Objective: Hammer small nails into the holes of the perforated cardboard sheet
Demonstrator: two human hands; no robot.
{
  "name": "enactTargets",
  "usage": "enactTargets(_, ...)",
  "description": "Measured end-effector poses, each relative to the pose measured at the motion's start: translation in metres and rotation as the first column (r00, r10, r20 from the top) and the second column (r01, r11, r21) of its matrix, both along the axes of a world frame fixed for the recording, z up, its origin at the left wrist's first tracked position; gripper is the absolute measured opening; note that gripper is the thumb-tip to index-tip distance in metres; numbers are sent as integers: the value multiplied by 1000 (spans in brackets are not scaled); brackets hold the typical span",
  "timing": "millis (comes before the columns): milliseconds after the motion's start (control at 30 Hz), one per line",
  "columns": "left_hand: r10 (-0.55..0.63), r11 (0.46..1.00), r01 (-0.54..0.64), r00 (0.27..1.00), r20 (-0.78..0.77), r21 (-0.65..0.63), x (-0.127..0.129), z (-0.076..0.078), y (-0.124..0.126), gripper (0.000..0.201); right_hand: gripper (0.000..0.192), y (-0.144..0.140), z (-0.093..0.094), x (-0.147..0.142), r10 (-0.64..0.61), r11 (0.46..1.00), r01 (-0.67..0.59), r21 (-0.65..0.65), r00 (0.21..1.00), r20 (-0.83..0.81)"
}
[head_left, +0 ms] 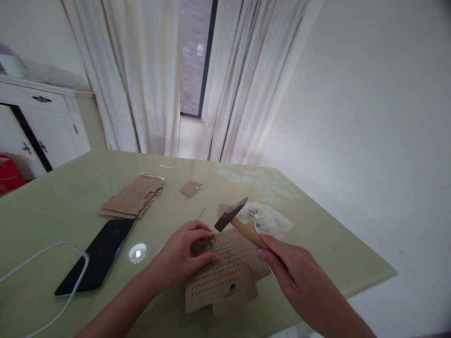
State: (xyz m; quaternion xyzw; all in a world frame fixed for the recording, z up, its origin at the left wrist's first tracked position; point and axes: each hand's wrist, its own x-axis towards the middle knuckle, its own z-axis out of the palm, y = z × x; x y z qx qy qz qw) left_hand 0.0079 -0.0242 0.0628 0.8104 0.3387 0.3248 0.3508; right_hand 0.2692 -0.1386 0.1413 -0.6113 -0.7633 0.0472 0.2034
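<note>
My right hand is closed round the wooden handle of a hammer, its dark metal head raised above a perforated cardboard sheet. Rows of small holes cover this sheet, and a folded flap with a small blue mark lies along its near edge. At the sheet's left side, my left hand curls its thumb and fingers around a dark brown piece, whose kind I cannot make out. The left fingertips and thumb touch the cardboard. Just beyond the hammer lies a crumpled clear plastic bag with small dark items inside.
Several perforated cardboard sheets are stacked at the left. A black phone lies nearer, with a white cable across it. A small cardboard piece and a thin nail-like item lie farther back on the pale green table.
</note>
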Motion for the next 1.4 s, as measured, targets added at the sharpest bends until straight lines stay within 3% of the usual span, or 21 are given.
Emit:
enactTargets(167, -22, 999, 22, 1000, 6, -28, 0, 2, 0, 27, 28, 4, -8, -6, 72, 991, -64, -122, 995, 65)
enactTargets(300, -11, 1000, 11, 1000, 9, -27, 1, 1, -1, 33, 29, 6, -12, -6, 40, 995, -37, -90, 999, 32)
enactTargets(433, -14, 999, 15, 999, 30, -38, 2, 0, -1, 25, 30, 6, -11, -5, 82, 987, -82, -138, 997, -8)
enactTargets(533, -4, 999, 6, 999, 41, -52, 2, -2, -3, 28, 27, 13, -7, 3, 78, 986, -90, -143, 993, -88)
enactTargets(633, 3, 996, 1, 999, 50, -89, 0, -6, -5, 40, 26, 36, -3, 19, 22, 994, -50, -94, 960, -278)
enactTargets(700, 13, 995, -4, 996, 85, -104, -3, -9, -3, 39, 34, 61, -6, 31, 0, 986, -83, -144, 868, -496)
enactTargets(800, 96, 994, -83, 978, 185, -77, -11, -16, 9, 32, 32, 100, -19, 47, -71, 975, -140, -175, 551, -831)
enactTargets(867, 203, 979, -201, 958, 204, -31, -17, -25, 23, 37, 36, 122, -32, 53, -107, 966, -191, -177, 327, -939)
enactTargets(933, 271, 958, -281, 952, 141, 57, -21, -39, 39, 38, 43, 137, -47, 55, -119, 963, -216, -163, 203, -972)
enactTargets(1033, 186, 964, -159, 976, -111, 215, -20, -64, 56, 35, 44, 145, -68, 54, -124, 962, -229, -149, 120, -985)
enactTargets(1167, 33, 952, 107, 896, -444, 287, -13, -88, 62, 39, 40, 140, -86, 53, -169, 947, -266, -179, 59, -984)
enactTargets(1267, 25, 940, 127, 900, -436, 316, -12, -88, 57, 32, 37, 136, -90, 54, -197, 931, -305, -199, 40, -980)
enactTargets(1400, 72, 960, 33, 930, -360, 278, -14, -78, 47, 23, 34, 136, -91, 54, -202, 927, -314, -206, 45, -978)
